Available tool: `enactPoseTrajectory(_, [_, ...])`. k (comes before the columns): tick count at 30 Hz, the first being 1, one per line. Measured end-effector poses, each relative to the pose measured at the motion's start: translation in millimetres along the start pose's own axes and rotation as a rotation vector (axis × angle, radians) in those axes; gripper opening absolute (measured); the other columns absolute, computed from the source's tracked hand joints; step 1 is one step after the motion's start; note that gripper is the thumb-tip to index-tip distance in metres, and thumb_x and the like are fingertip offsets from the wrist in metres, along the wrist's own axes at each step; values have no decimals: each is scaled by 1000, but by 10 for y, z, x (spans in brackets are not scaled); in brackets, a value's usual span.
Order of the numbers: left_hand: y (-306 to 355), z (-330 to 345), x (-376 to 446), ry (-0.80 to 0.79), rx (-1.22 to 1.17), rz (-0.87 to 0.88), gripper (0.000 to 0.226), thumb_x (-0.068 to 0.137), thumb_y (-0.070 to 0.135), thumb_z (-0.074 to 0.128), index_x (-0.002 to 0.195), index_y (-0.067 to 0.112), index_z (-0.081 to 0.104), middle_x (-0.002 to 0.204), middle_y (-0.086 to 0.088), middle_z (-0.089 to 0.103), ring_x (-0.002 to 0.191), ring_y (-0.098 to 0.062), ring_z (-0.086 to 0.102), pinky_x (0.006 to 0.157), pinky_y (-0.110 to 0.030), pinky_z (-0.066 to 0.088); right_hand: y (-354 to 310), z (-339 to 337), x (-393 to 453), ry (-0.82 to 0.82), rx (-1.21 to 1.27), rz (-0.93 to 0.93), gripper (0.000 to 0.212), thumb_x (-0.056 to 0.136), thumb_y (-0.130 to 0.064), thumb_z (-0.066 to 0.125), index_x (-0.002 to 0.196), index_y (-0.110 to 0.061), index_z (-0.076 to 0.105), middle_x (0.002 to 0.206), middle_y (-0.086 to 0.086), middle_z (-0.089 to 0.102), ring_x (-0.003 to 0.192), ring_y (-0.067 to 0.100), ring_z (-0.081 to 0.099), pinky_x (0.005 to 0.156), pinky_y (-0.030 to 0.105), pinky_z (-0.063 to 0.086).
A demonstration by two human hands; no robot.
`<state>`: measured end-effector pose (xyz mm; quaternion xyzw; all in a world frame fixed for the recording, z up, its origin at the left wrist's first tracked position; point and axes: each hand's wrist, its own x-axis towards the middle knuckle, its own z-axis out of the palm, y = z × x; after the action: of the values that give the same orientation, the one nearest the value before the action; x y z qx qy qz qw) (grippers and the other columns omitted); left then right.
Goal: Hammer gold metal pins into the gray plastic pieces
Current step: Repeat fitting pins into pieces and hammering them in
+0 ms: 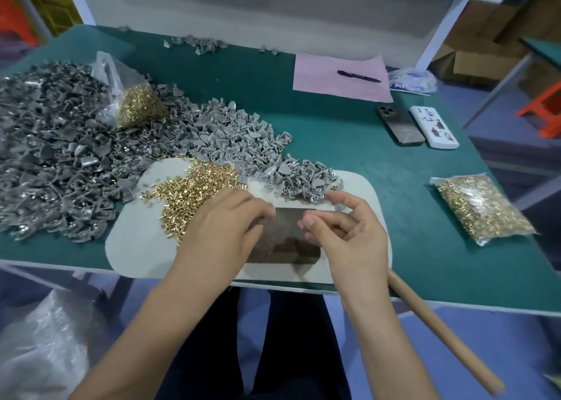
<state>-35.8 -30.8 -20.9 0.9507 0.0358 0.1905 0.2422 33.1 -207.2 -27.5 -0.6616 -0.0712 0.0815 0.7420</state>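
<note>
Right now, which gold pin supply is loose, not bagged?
The loose pin pile on the white mat, by the left hand; the other two supplies sit in clear bags.

Two hands, the left hand [226, 217] and the right hand [343, 220], are seen over one green worktop [349, 144]. Two bags of gold pins [138, 105] [482, 210], one loose pin heap [194, 187], two phones [400, 125] [433, 127], one pen [358, 76], one pink sheet [321, 77] and one wooden handle [440, 330] are counted; gray plastic pieces [60, 144] are too many to count.
</note>
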Motion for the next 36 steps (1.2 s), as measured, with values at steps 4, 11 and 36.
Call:
enactPoseTrajectory(4, [27, 95, -78, -92, -198, -30, 22, 85, 15, 76, 104, 26, 73, 96, 15, 65, 93, -8, 55, 83, -36, 50, 10, -30, -41, 19, -171, -44, 41, 84, -8, 82, 115, -27, 64, 85, -4, 79, 81, 13, 72, 76, 33, 54])
enactPoseTrajectory(11, [-185, 30, 121, -192, -155, -31, 41, 94, 16, 64, 129, 37, 62, 111, 22, 52, 108, 1, 43, 93, -28, 41, 23, -72, -39, 10, -241, -65, 48, 81, -12, 85, 119, -32, 62, 80, -8, 78, 81, 15, 72, 78, 26, 53])
enactPoseTrajectory(36, [-112, 194, 14, -38, -112, -119, 14, 88, 41, 73, 100, 37, 76, 91, 20, 60, 97, -7, 49, 72, -37, 49, -27, 81, 236, -308, -1045, -466, 46, 86, -30, 78, 114, -42, 44, 103, -49, 57, 69, -4, 53, 63, 33, 51])
